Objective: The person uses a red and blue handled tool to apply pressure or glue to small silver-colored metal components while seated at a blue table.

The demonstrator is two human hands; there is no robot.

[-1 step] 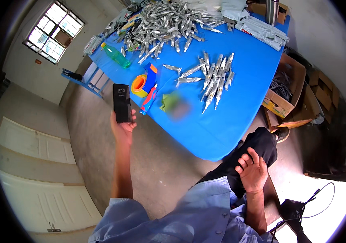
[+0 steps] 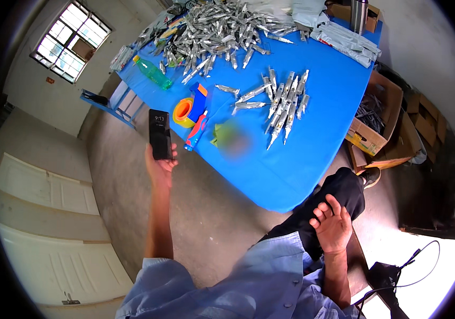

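Note:
A black phone (image 2: 160, 133) with its screen faintly lit is in my left hand (image 2: 159, 170), fingers wrapped round its lower end. That hand is over the floor, just off the table's left edge. My right hand (image 2: 332, 226) rests palm up by my dark-trousered leg, fingers loosely curled and apart, holding nothing. Nearest the phone on the blue-covered table (image 2: 275, 178) are a blue and orange tape dispenser (image 2: 199, 97), a yellow-orange tape roll (image 2: 183, 111) and a red and blue pen-shaped tool (image 2: 197, 131). Beyond them lies a small group of silver, pointed, pen-like pieces (image 2: 283, 103).
A large heap of similar silver pieces (image 2: 222, 32) covers the far table. A green bottle (image 2: 153, 73) lies at its left, and grey plastic packets (image 2: 344, 45) sit far right. Cardboard boxes (image 2: 371, 139) stand right of the table. A green scrap (image 2: 218, 134) borders a blurred patch.

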